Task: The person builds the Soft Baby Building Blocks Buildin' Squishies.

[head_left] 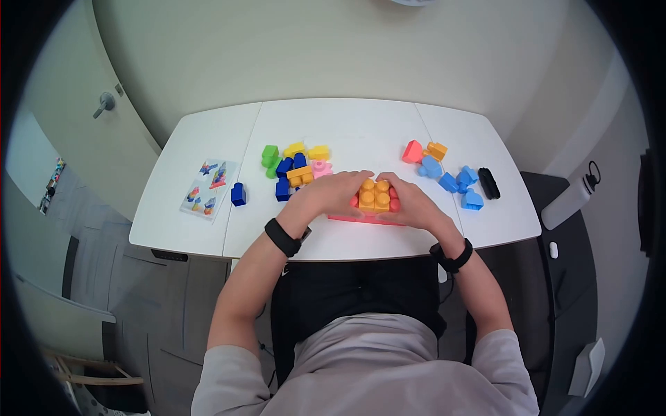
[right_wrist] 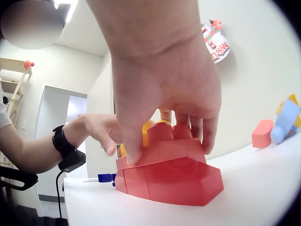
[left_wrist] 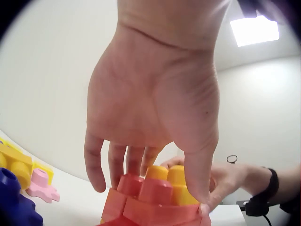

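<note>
A red boat-shaped block base [right_wrist: 169,181] sits on the table in front of the torso. Red studded pieces [right_wrist: 164,149] rise on top of it, and an orange four-stud brick [head_left: 374,197] is set among them in the middle. From the left side, my left hand [head_left: 338,192] holds the red pieces, thumb on the near face and fingers over the far side. My right hand [head_left: 414,202] grips the opposite end in the same way, its thumb pressed against the red face in the right wrist view. The palms hide part of the build.
Left of the hands lie blue bricks [head_left: 283,189], green bricks [head_left: 270,159], yellow bricks [head_left: 318,152] and a pink piece [head_left: 321,168]. A picture sheet [head_left: 209,188] is farther left. On the right are light-blue pieces [head_left: 472,200], a red piece [head_left: 412,151] and a black case [head_left: 489,184].
</note>
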The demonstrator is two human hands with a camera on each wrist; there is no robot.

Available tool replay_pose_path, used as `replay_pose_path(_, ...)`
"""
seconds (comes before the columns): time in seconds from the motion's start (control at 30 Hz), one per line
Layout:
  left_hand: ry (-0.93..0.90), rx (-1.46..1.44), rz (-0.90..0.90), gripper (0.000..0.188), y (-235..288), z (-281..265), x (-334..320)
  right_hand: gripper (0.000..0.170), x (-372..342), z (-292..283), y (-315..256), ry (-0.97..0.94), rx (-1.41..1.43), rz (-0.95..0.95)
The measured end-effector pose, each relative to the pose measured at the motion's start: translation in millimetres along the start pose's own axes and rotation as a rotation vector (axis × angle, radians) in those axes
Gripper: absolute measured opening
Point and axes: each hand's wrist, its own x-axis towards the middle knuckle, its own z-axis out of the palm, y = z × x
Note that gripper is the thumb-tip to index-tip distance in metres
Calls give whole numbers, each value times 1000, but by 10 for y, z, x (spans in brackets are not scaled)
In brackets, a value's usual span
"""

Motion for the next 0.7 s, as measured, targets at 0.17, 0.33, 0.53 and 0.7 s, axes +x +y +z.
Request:
replay_pose_path(0.17, 127, 193, -333, 52, -270, -431, -90, 80, -8, -7, 4, -38, -56, 21)
replay_pose_path(0.33, 104, 493, -508, 35, -675, -416, -235, 88, -27, 56, 83, 5, -68, 42)
replay_pose_path(0.53, 42, 470, -530, 28, -828, -286, -190, 91, -18, 53, 106, -62, -100, 41)
replay_pose_path(0.7, 63, 429, -514, 26, -649, -482, -205, 96, -62, -58, 59, -105, -106, 71)
